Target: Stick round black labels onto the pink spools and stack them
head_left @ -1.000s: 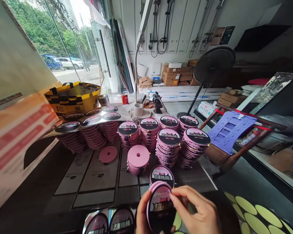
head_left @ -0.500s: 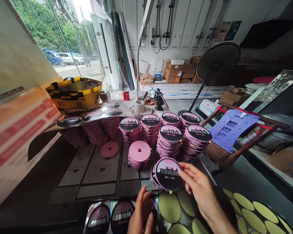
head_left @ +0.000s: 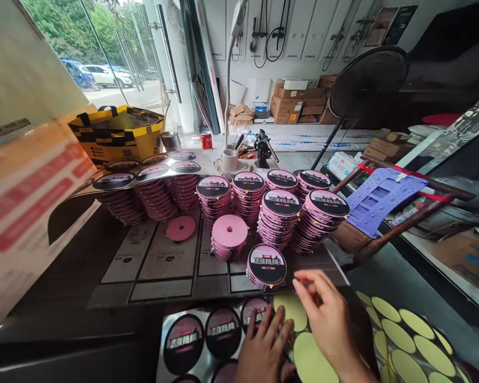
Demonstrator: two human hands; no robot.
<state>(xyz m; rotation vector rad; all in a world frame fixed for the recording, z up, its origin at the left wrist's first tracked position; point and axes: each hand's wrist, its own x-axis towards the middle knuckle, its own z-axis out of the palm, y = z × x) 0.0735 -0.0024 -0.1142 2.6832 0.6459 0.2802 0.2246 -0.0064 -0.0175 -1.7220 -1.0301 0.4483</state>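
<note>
My left hand [head_left: 265, 348] lies flat with fingers stretched out on a glossy sticker sheet [head_left: 207, 340], its fingertips touching a round black-and-pink sticker [head_left: 254, 310]. Just to its right, my right hand [head_left: 327, 319] hovers over the sheet with fingers apart and empty, close to a short pile of labelled pink discs [head_left: 266, 266]. Behind that pile stand several taller stacks of the same labelled discs [head_left: 281, 218]. A stack of plain pink discs [head_left: 229, 236] and a single plain pink disc [head_left: 181, 228] lie nearby.
A sticker sheet [head_left: 143, 178] rests on disc stacks at the back left, beside a yellow-and-black bag [head_left: 117, 135]. A wooden chair with a purple panel [head_left: 383, 194] stands to the right, a black fan [head_left: 367, 80] behind it. A lamp pole, cup and red can sit at the back.
My right hand set the labelled disc on the short pile and let go, then drew back. My left hand moved forward and flattened on the sticker sheet. The view tilted down.
</note>
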